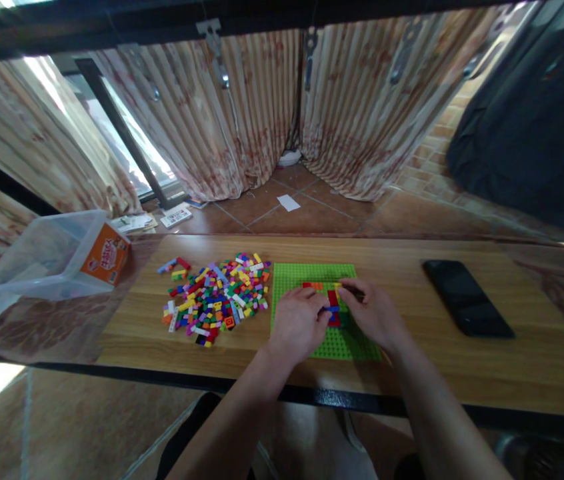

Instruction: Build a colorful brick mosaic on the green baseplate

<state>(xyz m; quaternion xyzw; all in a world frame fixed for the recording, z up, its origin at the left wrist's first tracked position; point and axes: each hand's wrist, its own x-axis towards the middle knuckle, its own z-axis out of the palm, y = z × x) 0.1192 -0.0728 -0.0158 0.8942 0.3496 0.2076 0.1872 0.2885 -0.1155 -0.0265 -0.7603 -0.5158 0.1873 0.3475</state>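
A green studded baseplate point(292, 280) lies on the wooden table point(412, 347), carrying a few red, orange and blue bricks point(332, 298) near its middle. My left hand point(298, 323) rests on the plate's left half, fingers curled, its fingertips pinched at a small blue brick point(326, 311). My right hand point(375, 312) lies on the plate's right half with fingers bent down onto the bricks. Whether it holds anything is hidden. A heap of small loose bricks point(217, 297) in many colours lies just left of the plate.
A black phone point(467, 297) lies flat at the right of the table. A clear plastic tub point(47, 257) with an orange label sits at the left. Curtains and a tiled floor with papers lie beyond the far edge.
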